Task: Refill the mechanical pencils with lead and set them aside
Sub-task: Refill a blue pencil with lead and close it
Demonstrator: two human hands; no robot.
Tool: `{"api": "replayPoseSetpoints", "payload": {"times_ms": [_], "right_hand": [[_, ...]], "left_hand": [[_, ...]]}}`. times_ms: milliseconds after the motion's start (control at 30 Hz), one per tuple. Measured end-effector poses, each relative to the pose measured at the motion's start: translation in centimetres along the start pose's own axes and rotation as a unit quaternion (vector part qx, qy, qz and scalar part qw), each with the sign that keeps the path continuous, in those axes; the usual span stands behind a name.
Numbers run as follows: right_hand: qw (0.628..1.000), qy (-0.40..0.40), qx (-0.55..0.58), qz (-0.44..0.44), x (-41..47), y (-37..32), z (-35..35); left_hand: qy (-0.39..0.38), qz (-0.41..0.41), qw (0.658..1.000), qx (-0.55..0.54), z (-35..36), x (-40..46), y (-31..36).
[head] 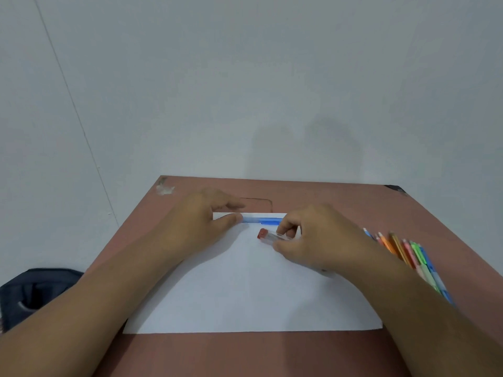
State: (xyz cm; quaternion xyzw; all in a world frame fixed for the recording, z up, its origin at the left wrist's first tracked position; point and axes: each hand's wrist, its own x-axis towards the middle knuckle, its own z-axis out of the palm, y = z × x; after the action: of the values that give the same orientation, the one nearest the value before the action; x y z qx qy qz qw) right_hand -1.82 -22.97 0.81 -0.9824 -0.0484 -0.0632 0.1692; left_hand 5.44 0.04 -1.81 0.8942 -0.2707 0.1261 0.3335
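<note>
A white sheet of paper [250,289] lay on the reddish-brown table [340,202], and everything else sat in relation to it. Along the sheet's far edge a blue mechanical pencil [261,220] lay crosswise, parallel to that edge. The left hand [201,227] reached over the sheet's far left corner and pinched the pencil's left end between thumb and forefinger. The right hand [315,238] hovered over the sheet's far right part, its fingers curled; the fingertips met the pencil's right end, though the blur made it hard to tell how firmly they held it. The same hand also gripped a clear lead tube with a red cap [270,236], pinned between thumb and fingers, the capped end pointing left and lying just on the near side of the blue pencil, over the paper.

Off the sheet's right edge, on the bare table, a bundle of coloured mechanical pencils [405,254] lay side by side, orange, pink, green and blue, partly hidden behind the right forearm. Off the sheet's left side, beyond the table's edge and lower down, sat a dark bag [38,292]. Behind the sheet's far edge rose a plain pale wall [245,77].
</note>
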Motion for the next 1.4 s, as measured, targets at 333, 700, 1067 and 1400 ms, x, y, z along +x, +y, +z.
{"api": "replayPoseSetpoints", "payload": {"times_ms": [333,700,1067,1400], "right_hand": [[0.972,0.109,0.157,-0.138,-0.4,-0.4,-0.2],[0.966,0.143,0.134,-0.169,-0.7,-0.7,-0.6],[0.935,0.302,0.124,-0.135,0.4,-0.8,1.2],[0.92,0.304,0.156,-0.19,0.1,-1.2,0.9]], "left_hand": [[-0.003,0.077,0.987,-0.144,-0.4,-0.8,2.2],[0.077,0.115,0.984,-0.115,-0.9,-1.5,3.5],[0.083,-0.036,0.94,-0.329,0.4,-1.5,5.1],[0.025,-0.097,0.893,-0.439,1.0,-1.1,5.0]]}}
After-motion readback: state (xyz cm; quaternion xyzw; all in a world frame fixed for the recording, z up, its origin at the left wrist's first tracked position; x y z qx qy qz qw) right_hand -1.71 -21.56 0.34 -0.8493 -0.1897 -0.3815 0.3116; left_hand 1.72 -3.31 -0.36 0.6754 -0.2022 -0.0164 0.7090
